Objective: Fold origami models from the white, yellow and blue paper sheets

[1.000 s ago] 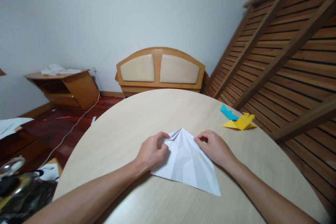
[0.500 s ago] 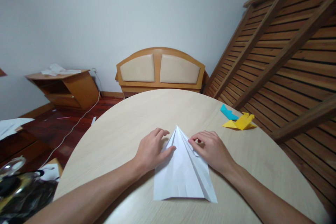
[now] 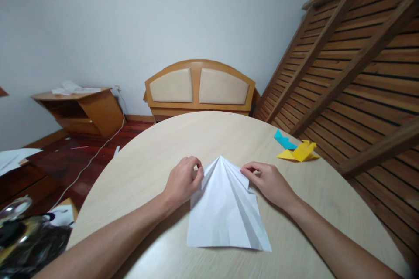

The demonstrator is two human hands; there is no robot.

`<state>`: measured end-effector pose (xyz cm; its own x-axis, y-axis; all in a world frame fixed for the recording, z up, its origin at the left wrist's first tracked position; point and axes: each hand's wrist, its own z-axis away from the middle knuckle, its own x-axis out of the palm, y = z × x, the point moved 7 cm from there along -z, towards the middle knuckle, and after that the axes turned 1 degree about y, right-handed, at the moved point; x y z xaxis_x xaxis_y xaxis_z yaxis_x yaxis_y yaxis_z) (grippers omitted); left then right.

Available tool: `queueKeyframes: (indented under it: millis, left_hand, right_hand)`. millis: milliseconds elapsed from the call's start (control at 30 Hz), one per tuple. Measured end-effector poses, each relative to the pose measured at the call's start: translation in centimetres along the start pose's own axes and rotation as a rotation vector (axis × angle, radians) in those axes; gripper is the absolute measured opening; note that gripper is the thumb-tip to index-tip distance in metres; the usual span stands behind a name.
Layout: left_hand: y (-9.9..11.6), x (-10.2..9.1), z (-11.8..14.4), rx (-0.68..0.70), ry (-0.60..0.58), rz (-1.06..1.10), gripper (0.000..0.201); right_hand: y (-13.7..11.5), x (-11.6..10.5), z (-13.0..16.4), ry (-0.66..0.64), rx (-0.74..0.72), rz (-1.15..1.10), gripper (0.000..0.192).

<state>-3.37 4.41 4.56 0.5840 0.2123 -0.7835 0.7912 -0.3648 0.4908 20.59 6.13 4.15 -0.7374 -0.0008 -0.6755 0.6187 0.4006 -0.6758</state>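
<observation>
A white sheet of folded paper lies on the round pale wooden table, its pointed tip facing away from me. My left hand pinches the paper's upper left edge with curled fingers. On the upper right edge rests my right hand, its fingertips gripping that flap. Both side flaps are slightly lifted near the tip.
A yellow folded paper piece and a blue one lie at the table's far right. A slatted wooden bed frame leans at the right. A headboard stands against the wall. A low shelf unit and a cable are at the left.
The paper turned from lying skewed to pointing straight away, and its sides were folded in towards the middle. Both hands now hold the side flaps slightly apart near the tip.
</observation>
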Motion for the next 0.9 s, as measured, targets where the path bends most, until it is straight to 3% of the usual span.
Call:
queueKeyframes:
  millis: [167,267,433,633,800,900]
  left_hand:
    - [-1.5,0.5,-0.5,-0.139,-0.031,0.435,0.021]
    - [-2.1,1.0,-0.7,-0.192,-0.037,0.603,0.023]
    - [-3.4,1.7,-0.8,-0.299,0.001,0.686,0.021]
    - [-5.0,2.4,-0.2,-0.484,0.077,0.729,0.015]
    - [-4.0,0.6,-0.9,-0.261,0.173,0.51,0.013]
    - [-3.8,0.6,-1.1,-0.195,0.119,0.345,0.014]
  right_hand:
    - [2.2,-1.2,-0.6,0.059,0.122,-0.258,0.033]
    - [2.8,-1.2,-0.6,0.018,0.178,-0.373,0.036]
    - [2.5,-1.2,-0.4,0.029,0.166,-0.432,0.03]
    - [1.3,0.6,0.1,-0.053,0.162,-0.411,0.028]
    - [1.5,1.3,0.3,-0.014,0.2,-0.376,0.028]
    - [1.8,1.3,0.3,-0.009,0.18,-0.324,0.028]
